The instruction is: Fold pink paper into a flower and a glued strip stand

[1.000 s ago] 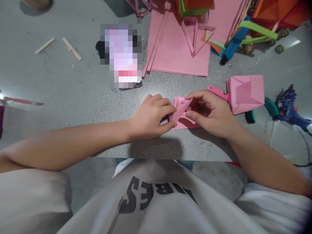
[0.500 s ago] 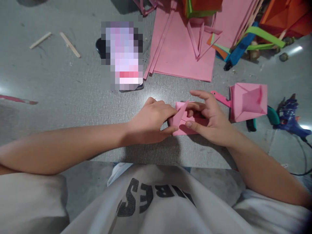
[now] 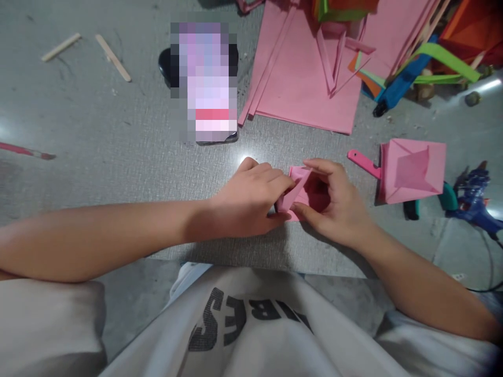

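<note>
Near the front edge of the grey table lies a piece of folded pink paper (image 3: 294, 195), one end raised in a pointed flap. My left hand (image 3: 257, 196) grips that end, its fingers behind the flap and its thumb low in front. From the other side my right hand (image 3: 338, 201) curves around the paper, with thumb and forefinger on the flap's two edges. Part of the paper is hidden by both hands. To the right sits a folded pink paper box (image 3: 412, 170), beside a pink-handled cutter (image 3: 363, 163).
A blue glue gun (image 3: 477, 201) with a cord lies at the far right. Pink sheets (image 3: 306, 99), a blue cutter (image 3: 404, 78) and green strips (image 3: 444, 60) are at the back. A blurred phone (image 3: 212, 94), wooden sticks (image 3: 113, 57) and a brush (image 3: 27, 152) lie leftward.
My right hand has moved left from the paper's open side to the flap and closed its thumb and forefinger on it. My left hand keeps its hold. The view has shifted slightly.
</note>
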Tool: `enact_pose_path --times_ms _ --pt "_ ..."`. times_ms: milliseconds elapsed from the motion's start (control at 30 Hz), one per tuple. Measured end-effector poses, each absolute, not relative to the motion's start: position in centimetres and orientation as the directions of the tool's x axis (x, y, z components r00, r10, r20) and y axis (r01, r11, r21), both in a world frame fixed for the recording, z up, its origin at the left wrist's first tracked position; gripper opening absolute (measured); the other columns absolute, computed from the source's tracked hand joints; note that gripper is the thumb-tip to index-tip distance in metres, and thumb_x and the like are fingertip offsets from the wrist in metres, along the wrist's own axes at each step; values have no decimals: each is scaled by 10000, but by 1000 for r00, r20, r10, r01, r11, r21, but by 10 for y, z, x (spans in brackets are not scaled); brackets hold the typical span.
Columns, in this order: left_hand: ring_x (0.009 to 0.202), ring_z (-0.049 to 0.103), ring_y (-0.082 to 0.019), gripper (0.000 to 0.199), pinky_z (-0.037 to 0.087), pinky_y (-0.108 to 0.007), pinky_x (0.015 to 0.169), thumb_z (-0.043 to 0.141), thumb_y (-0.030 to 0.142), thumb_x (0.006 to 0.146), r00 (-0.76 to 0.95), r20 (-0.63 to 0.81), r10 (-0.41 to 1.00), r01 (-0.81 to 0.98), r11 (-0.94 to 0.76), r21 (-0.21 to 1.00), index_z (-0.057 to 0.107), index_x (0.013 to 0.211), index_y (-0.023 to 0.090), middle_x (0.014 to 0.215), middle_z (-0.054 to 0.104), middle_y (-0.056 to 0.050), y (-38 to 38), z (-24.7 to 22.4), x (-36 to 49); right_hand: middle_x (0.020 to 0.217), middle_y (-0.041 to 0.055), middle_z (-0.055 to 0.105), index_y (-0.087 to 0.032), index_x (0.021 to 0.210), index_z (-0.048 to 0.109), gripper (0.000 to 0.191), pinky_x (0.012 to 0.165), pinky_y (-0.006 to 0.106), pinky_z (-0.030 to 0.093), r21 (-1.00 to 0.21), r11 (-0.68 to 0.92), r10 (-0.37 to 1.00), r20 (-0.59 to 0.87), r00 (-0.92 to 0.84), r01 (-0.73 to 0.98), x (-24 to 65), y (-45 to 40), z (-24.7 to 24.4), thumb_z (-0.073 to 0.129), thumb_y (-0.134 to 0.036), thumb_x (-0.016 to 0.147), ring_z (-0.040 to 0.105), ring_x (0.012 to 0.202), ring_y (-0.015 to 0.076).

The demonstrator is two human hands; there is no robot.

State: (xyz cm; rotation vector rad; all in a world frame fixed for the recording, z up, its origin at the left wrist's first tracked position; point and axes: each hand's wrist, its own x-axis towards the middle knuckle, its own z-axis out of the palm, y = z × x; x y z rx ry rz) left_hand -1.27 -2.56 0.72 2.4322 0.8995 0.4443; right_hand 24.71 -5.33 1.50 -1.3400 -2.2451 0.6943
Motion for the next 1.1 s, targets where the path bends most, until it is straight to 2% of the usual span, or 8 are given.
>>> enact_pose_path --times_ms 100,233,467,667,733,867,967,1100 --pt "1065 759 -326 310 415 -491 931 739 413 1068 726 177 664 479 -674 563 727 1250 163 1166 846 -123 -25 5 -13 1481 177 705 -350 1713 414 768 1026 608 645 -584 426 887 121 -446 691 244 -52 17 774 -358 1034 749 1278 399" --pt "1024 769 -296 162 427 -462 903 737 312 1051 734 206 648 440 -684 582 736 1159 191 1080 835 -93 -24 5 -13 1316 141 715 -339 1653 444 685 888 543 634 -609 360 920 105 -378 707 239 -48 17 746 -352 1038 745 1069 341" --pt "957 744 -286 127 438 -454 876 715 311 1055 746 184 641 474 -703 530 738 1108 199 1023 822 -92 -23 9 -14 1008 50 699 -335 1375 564 399 658 428 516 -663 198 970 26 -242 722 232 -48 16 770 -433 1046 641 761 243" --pt "939 724 -274 122 415 -441 858 716 300 1049 742 178 646 498 -710 498 738 1094 190 988 797 -81 -23 12 -14 1001 9 696 -358 1347 511 541 596 368 490 -797 194 975 90 -205 572 238 -49 3 890 -484 982 600 732 201" --pt "955 724 -273 108 409 -432 865 726 279 1030 740 160 654 513 -702 495 735 1093 191 989 794 -74 -24 13 -14 962 -13 711 -352 1252 539 492 587 349 483 -828 221 971 137 -197 515 241 -49 2 926 -464 968 583 697 178" --pt "962 724 -251 75 399 -417 872 719 250 1029 726 160 668 512 -681 523 723 1077 192 1012 801 -60 -26 12 -14 918 15 711 -293 943 626 275 673 386 524 -752 371 915 197 -351 545 246 -45 11 883 -359 1013 653 786 205" --pt "951 721 -241 95 403 -414 876 717 268 1051 711 171 682 510 -667 543 715 1108 192 1024 809 -56 -27 10 -14 968 49 685 -290 1021 773 47 758 432 552 -659 490 844 192 -501 571 248 -43 16 780 -288 1068 679 895 243" --pt "918 710 -238 84 404 -413 865 710 238 1038 712 162 683 514 -665 542 719 1103 185 981 795 -53 -27 11 -13 984 57 645 -288 1090 834 129 787 447 525 -570 547 810 175 -560 613 252 -44 13 715 -238 1093 647 914 244"
